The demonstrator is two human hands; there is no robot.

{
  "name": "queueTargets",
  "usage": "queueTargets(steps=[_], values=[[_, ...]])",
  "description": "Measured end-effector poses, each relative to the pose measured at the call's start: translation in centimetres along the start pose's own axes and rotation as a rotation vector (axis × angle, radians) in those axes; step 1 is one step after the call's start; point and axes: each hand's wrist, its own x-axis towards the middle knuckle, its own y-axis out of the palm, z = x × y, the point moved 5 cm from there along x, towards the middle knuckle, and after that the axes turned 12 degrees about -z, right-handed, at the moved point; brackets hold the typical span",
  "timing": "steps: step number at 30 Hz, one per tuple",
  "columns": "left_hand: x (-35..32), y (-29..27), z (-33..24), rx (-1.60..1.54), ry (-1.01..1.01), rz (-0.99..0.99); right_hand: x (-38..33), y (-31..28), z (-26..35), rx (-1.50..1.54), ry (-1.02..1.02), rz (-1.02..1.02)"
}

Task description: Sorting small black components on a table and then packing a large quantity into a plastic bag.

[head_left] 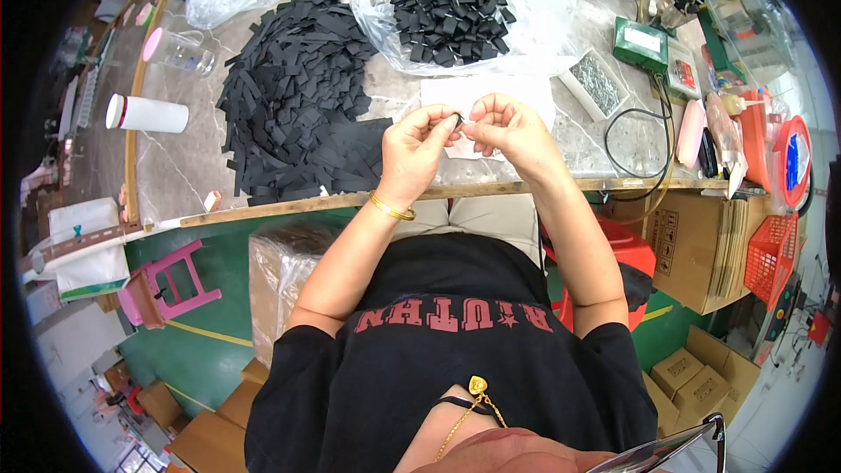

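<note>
My left hand (415,149) pinches a small black strip piece (459,118) between thumb and forefinger, just above the table's front edge. Close against it, the fingertips of my right hand (515,133) are pressed together at the same piece. Whatever the right fingers hold there is too small to make out. Under and behind the hands lies a white sheet (526,92). To the left spreads a large heap of flat black strips (293,96). Beyond the hands, folded black pieces with small shiny bits (451,13) are piled on a clear plastic bag (547,9).
Right of the sheet stands a white tray of small metal parts (596,83). A green box (640,45) trails a black cable (607,136) across the tabletop. A white cylindrical cup (147,114) and a clear jug (180,52) lie left. A pink stool (171,280) stands on the floor.
</note>
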Motion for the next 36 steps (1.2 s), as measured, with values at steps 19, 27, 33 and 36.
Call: queueTargets(steps=[19, 27, 33, 36], values=[[-0.3, -0.1, -0.1, -0.088, -0.171, -0.048, -0.4, 0.2, 0.6, -0.111, -0.19, 0.02], [-0.4, -0.2, 0.6, -0.202, -0.385, 0.053, -0.4, 0.1, 1.0, -0.097, -0.196, 0.154], [-1.0, 0.5, 0.4, -0.418, -0.48, -0.043, -0.5, 0.4, 1.1, -0.009, -0.234, 0.157], [-1.1, 0.6, 0.6, -0.512, -0.515, -0.037, -0.7, 0.6, 1.3, 0.041, -0.254, 0.146]])
